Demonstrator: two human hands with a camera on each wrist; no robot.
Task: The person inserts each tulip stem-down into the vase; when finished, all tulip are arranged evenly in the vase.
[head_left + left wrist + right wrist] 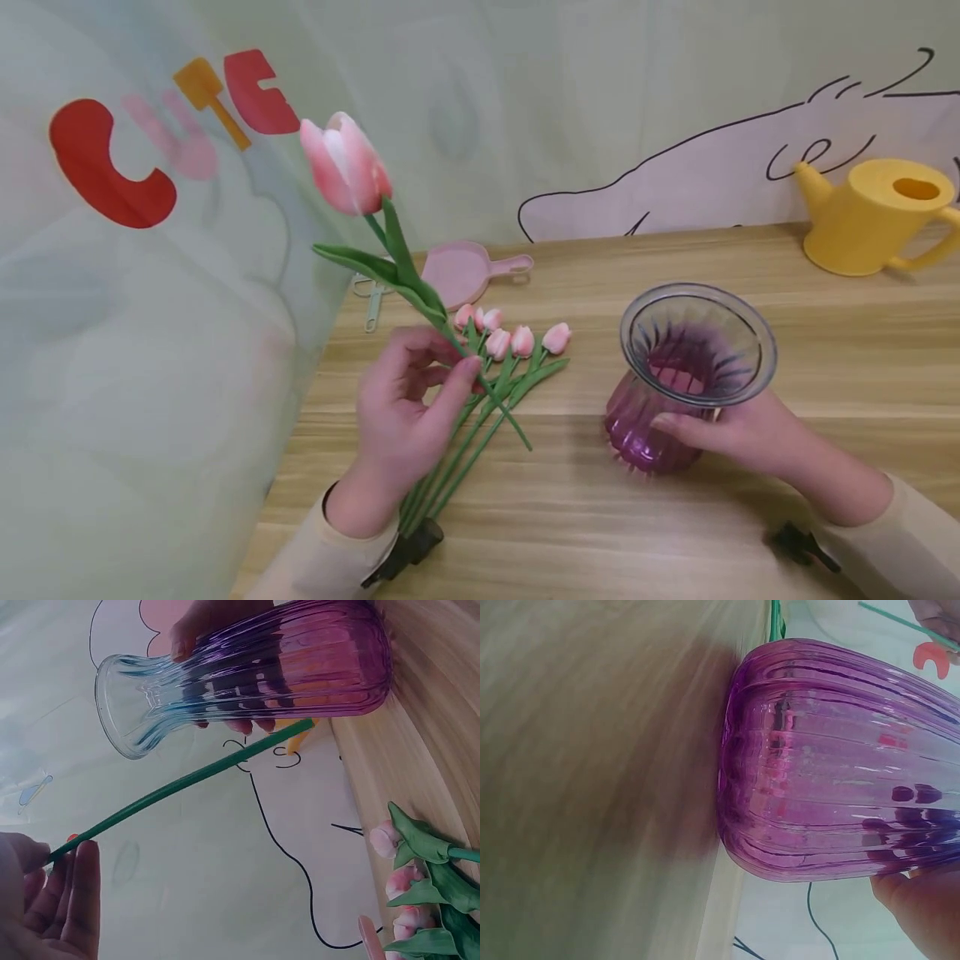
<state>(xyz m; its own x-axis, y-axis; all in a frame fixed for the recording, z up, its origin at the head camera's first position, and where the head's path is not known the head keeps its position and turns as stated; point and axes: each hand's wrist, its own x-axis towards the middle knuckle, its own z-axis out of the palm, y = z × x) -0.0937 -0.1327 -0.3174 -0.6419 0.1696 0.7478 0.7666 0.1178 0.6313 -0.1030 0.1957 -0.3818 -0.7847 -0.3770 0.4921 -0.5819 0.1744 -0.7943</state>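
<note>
In the head view my left hand [412,400] pinches the green stem of a pink artificial tulip [347,167], its bloom up and the stem's lower end slanting down to the right. My right hand [757,437] grips a ribbed glass vase [652,417], purple at the base and clearer at the flared rim. The vase stands on the wooden table, and no flower shows inside it. In the left wrist view the bare stem [187,780] points toward the vase [330,660], with the fingers of my right hand behind the glass.
Several more pink tulips [517,343] lie on the table [570,533] beneath my left hand. Behind them are a pink dustpan-shaped piece [456,275] and a pale green tool [372,308]. A yellow watering can [862,221] stands at the back right, before a printed curtain [465,108].
</note>
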